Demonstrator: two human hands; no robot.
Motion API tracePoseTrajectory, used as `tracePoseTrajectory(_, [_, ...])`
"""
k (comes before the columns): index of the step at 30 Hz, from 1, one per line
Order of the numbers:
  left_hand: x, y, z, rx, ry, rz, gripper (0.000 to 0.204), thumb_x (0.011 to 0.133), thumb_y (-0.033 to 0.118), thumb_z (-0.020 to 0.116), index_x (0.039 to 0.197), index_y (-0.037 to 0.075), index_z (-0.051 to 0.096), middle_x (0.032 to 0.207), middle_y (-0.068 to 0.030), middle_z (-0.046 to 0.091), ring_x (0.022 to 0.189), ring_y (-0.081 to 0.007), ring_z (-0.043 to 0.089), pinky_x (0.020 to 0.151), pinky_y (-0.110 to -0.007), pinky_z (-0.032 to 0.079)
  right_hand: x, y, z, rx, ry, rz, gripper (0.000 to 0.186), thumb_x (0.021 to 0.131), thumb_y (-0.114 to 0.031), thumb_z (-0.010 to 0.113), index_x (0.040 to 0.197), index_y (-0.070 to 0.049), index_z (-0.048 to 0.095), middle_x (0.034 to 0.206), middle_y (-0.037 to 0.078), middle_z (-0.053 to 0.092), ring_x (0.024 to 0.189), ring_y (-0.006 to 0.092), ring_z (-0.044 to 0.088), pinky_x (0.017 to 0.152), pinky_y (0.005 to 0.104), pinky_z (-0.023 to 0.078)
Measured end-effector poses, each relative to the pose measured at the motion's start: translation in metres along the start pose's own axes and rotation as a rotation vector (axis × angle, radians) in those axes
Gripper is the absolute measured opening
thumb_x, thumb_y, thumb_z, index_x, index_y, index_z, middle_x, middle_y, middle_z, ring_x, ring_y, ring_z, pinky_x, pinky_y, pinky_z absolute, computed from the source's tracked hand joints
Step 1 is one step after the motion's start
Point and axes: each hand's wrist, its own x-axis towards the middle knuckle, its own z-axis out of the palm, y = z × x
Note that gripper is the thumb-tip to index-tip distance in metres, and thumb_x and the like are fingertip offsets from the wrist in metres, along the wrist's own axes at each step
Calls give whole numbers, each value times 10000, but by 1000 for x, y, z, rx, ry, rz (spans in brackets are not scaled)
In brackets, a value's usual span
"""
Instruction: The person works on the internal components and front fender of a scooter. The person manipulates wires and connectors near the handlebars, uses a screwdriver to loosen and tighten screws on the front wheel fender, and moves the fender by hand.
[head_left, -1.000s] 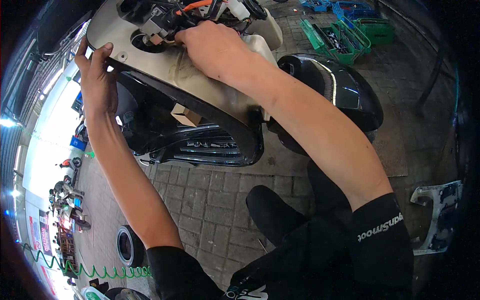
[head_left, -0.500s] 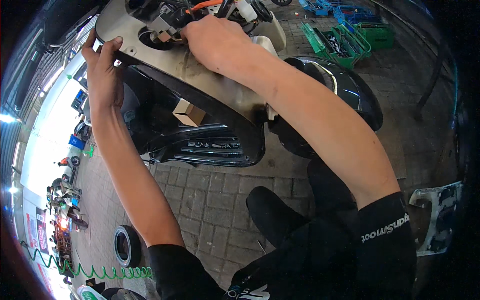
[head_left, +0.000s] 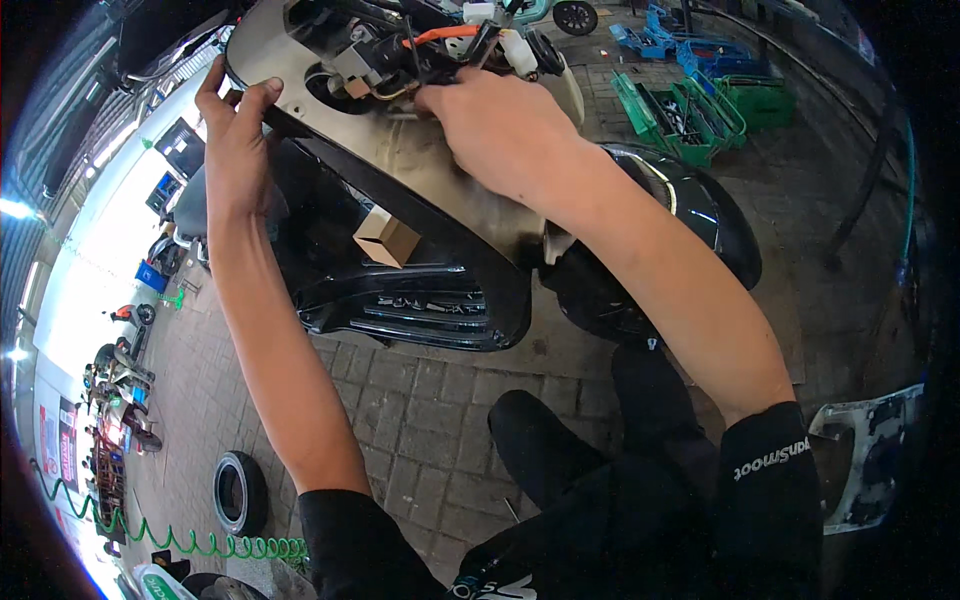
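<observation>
A scooter with its front cover off stands before me, its beige inner panel (head_left: 400,150) bare. My left hand (head_left: 238,150) grips that panel's left edge, thumb on top, other fingers partly hidden behind it. Over the panel's upper part, my right hand (head_left: 505,130) is closed, fingertips at the wiring beside a grey block (head_left: 352,62) in a round opening. Whatever those fingertips hold is hidden. Above them runs an orange cable (head_left: 440,35). Below the panel, a small cardboard box (head_left: 388,240) rests on the black body part (head_left: 440,285).
A glossy black fender (head_left: 700,200) lies right of the panel. Green (head_left: 690,125) and blue toolboxes (head_left: 715,58) stand at the far right. On the left floor are a tyre (head_left: 240,495) and a coiled green hose (head_left: 275,548). A whitish panel (head_left: 870,460) lies at right.
My right hand has moved a little to the right, away from the round opening, uncovering more wiring. The left hand keeps its hold on the panel edge. The whole view has shifted slightly.
</observation>
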Motion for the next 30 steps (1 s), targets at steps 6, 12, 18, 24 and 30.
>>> tracePoseTrajectory(6, [0, 1, -1, 9, -8, 3, 700, 824, 206, 630, 1387, 76, 236, 1137, -168, 490, 1019, -235, 509, 852, -365, 432, -19, 14, -4, 119, 69, 17, 336, 796, -59, 517, 1125, -67, 585, 946, 222, 612, 877, 364, 631, 758, 443, 519])
tracePoseTrajectory(12, [-1, 2, 3, -58, 1, -13, 703, 829, 199, 628, 1391, 68, 225, 1145, -173, 483, 1022, -235, 501, 867, -373, 434, -18, 14, 10, 255, 124, -6, 303, 791, -48, 541, 1090, -74, 583, 932, 187, 583, 875, 365, 588, 796, 431, 480])
tracePoseTrajectory(18, [-2, 5, 3, -26, -9, -13, 724, 818, 207, 625, 1389, 50, 208, 1184, -182, 458, 1056, -262, 491, 876, -415, 432, -17, 11, 9, 289, 212, 28, 279, 786, -45, 543, 1056, -75, 604, 947, 181, 575, 883, 358, 584, 791, 428, 482])
tracePoseTrajectory(24, [-6, 8, 8, -6, -14, -18, 739, 816, 231, 612, 1394, 44, 191, 1233, -203, 422, 1093, -293, 475, 900, -450, 421, -24, 14, 9, 188, 142, 48, 263, 794, -78, 543, 1046, -102, 614, 928, 152, 587, 874, 344, 594, 758, 423, 491])
tracePoseTrajectory(30, [-7, 8, 7, 17, -31, -6, 739, 818, 251, 595, 1402, 51, 189, 1264, -221, 403, 1127, -316, 458, 911, -464, 414, -24, 18, 0, 135, 111, 115, 228, 799, -127, 572, 1016, -94, 633, 911, 155, 608, 864, 333, 603, 772, 418, 488])
